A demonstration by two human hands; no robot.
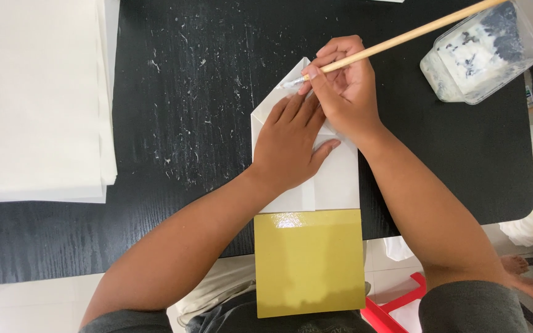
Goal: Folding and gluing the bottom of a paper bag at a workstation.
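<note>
**A count of what lies on the black table**

Two hands are at work: one left hand [288,143] and one right hand [345,86]. There is one brush [402,38] with a long wooden handle, and one clear plastic tub [481,52] of white paste. One folded white paper piece [334,182] lies under the hands, and one glossy yellow-green board [309,262] sits against it. One stack of white sheets [38,98] rests at the side; its sheets are too many and too close to count. One red stool [396,305] shows below.
</note>
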